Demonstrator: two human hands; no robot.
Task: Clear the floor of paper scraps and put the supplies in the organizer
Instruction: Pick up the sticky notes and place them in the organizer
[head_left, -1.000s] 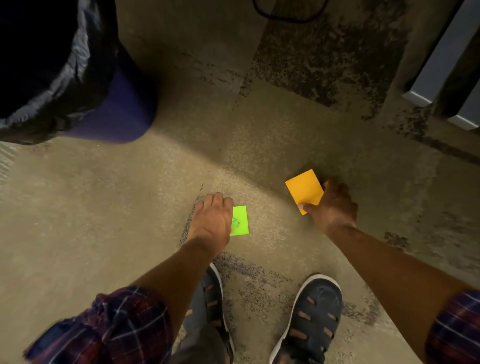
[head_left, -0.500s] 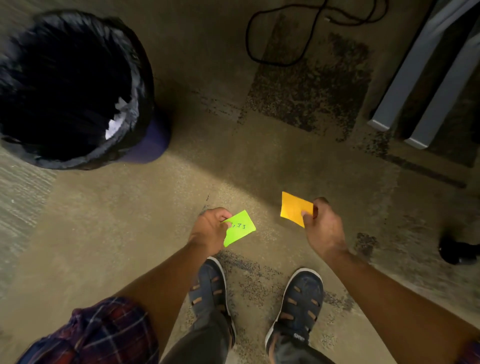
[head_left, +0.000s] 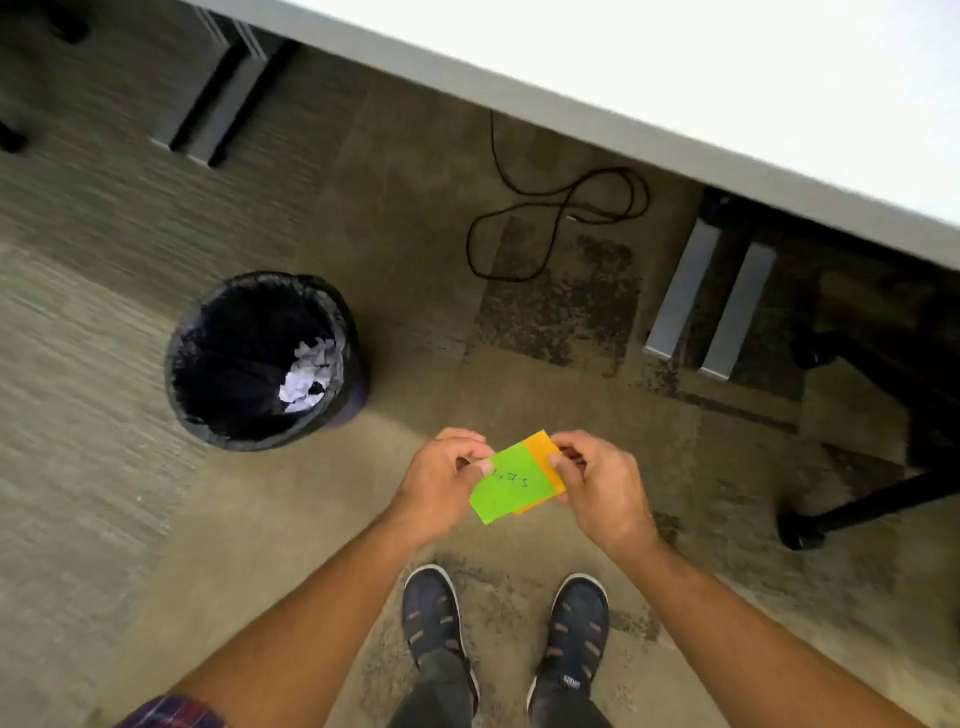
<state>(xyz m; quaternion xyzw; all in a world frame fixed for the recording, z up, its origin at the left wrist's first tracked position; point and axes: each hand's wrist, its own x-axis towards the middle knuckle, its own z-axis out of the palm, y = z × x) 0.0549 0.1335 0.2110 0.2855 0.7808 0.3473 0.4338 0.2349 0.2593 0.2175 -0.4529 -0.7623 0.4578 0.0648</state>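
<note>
Nearest, the person's dark shoes (head_left: 432, 616) are standing on the worn carpet floor (head_left: 249, 545), and both forearms are reaching forward so that the hands are meeting over it. The left hand (head_left: 441, 483) is pinching the green note (head_left: 511, 488) at its left edge, thumb on top. The right hand (head_left: 605, 491) is pinching the orange note (head_left: 543, 449) from the right, its thumb pressing where the green sheet overlaps. So each grip is clamped on paper.

The green note is lying over the orange one, slightly shifted, leaving an orange strip showing at the top and right. I judge the two are being stacked so one hand can carry both. Both notes are being held off the floor, between the shoes and the bin.

Farther left, the black-lined bin (head_left: 270, 278) is standing open with crumpled white paper (head_left: 306, 376) lying inside, probably where scraps are going. Beyond it, a black cable (head_left: 548, 223) is lying looped on the floor under the white table (head_left: 727, 78), whose grey legs (head_left: 680, 301) are standing at right. No organizer is showing.
</note>
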